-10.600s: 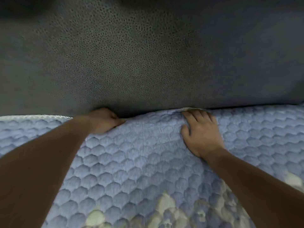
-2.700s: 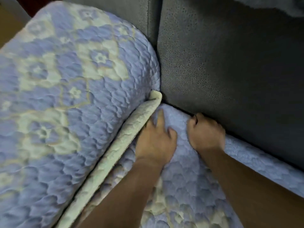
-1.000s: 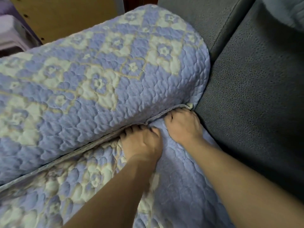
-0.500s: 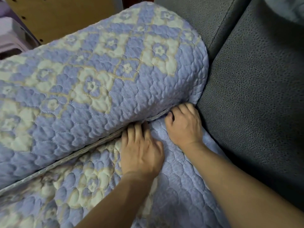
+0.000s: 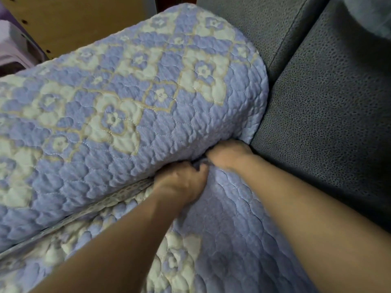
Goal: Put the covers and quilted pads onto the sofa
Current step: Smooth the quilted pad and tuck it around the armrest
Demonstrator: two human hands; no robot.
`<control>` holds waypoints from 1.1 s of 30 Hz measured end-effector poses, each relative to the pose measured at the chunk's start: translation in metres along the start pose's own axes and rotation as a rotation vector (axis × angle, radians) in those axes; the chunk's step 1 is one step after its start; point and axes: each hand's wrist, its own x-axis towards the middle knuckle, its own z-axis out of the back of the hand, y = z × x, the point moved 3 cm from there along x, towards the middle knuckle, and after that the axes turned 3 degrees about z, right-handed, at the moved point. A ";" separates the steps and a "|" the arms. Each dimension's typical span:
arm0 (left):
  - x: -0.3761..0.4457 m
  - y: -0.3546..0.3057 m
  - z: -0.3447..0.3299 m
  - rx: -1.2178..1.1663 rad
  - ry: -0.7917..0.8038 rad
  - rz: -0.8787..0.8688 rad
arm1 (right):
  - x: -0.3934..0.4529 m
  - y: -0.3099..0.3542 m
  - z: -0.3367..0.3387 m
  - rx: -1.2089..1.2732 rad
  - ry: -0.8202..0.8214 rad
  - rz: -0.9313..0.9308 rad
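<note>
A lilac and cream quilted cover (image 5: 131,102) wraps the sofa's armrest. A matching quilted seat pad (image 5: 228,240) lies on the seat below it. My left hand (image 5: 182,182) and my right hand (image 5: 228,154) sit side by side at the gap where armrest and seat meet, close to the back corner. Both push the pad's edge down into that gap. The fingertips of both hands are hidden inside it, and a small fold of pad bunches up between them.
The bare dark grey back cushion (image 5: 330,106) rises on the right. A wooden panel (image 5: 80,20) and a pale purple object (image 5: 10,49) stand beyond the armrest at the upper left. A pale blue cloth (image 5: 368,11) hangs at the top right corner.
Both hands have gone from lying flat on the pad to pushing deeper into the gap under the armrest cover. Their fingers are now out of sight.
</note>
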 end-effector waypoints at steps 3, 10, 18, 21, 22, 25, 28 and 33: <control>0.022 -0.006 0.003 -0.215 0.211 0.126 | 0.015 -0.011 -0.003 0.323 0.122 -0.068; -0.040 -0.006 -0.007 0.168 -0.095 -0.027 | 0.023 -0.006 -0.009 0.293 0.258 -0.010; -0.009 0.005 -0.009 -0.280 0.070 0.162 | 0.009 -0.006 -0.007 0.145 0.068 -0.078; 0.029 0.008 -0.004 -0.523 0.225 0.143 | -0.010 -0.003 -0.006 0.093 -0.170 -0.070; 0.039 0.008 -0.005 -0.566 0.238 0.119 | -0.016 -0.002 -0.005 0.074 -0.244 -0.058; 0.043 0.000 -0.007 -0.502 0.318 0.097 | -0.024 -0.008 -0.006 0.130 -0.264 -0.141; 0.031 -0.001 -0.007 -0.505 0.239 0.079 | -0.001 -0.006 -0.007 0.186 0.021 -0.102; 0.001 0.021 -0.006 -0.278 0.220 0.066 | 0.028 -0.003 -0.003 0.276 0.331 0.069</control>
